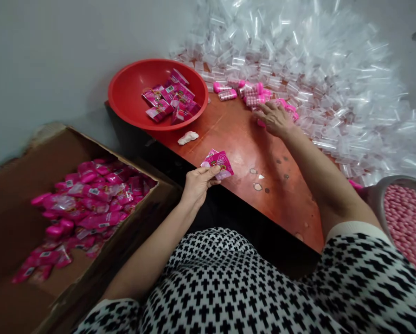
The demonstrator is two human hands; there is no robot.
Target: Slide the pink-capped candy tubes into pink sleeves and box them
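Note:
My left hand (198, 183) pinches a small pink printed packet (219, 163) at the near edge of the red-brown table (249, 153). My right hand (274, 118) reaches across the table, palm down, its fingers resting on a cluster of pink-filled plastic capsules (254, 94) at the foot of a pile of clear tubes. Whether those fingers grip a capsule is hidden. A red bowl (131, 95) at the table's far left corner holds several more pink packets (171, 102).
A huge heap of clear plastic tubes (315, 60) covers the back and right. On the left, an open cardboard box (27, 195) holds many wrapped pink packs. A basin of pink candies (407, 222) sits at right. A white lump (188, 137) lies beside the bowl.

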